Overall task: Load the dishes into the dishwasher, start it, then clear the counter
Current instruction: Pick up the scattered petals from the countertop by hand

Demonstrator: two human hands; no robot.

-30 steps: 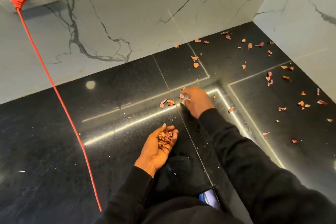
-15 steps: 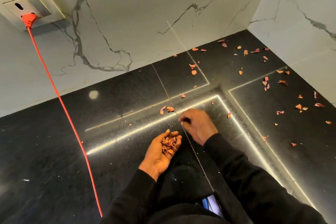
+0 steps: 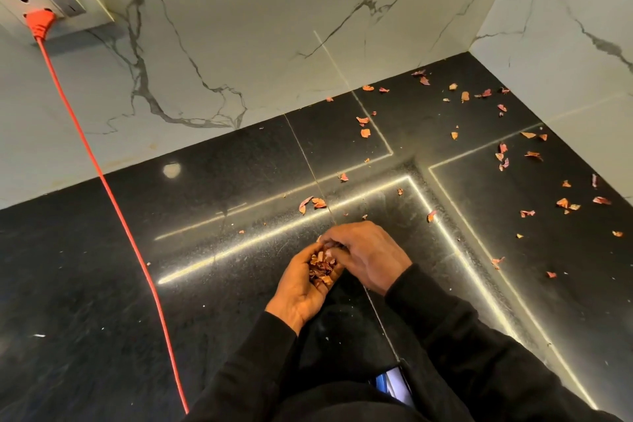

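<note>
Left hand (image 3: pixel 303 288) cupped palm-up, fingers curled round reddish dry peel scraps (image 3: pixel 322 267): a makeshift bin. Right hand (image 3: pixel 368 255), fingertips bunched over it; pinch unclear. Black stone counter (image 3: pixel 102 284), far-right corner littered.

A home kitchen: black stone counter (image 3: pixel 102 284), marble backsplash (image 3: pixel 239 27), wall socket (image 3: pixel 51 3).
</note>
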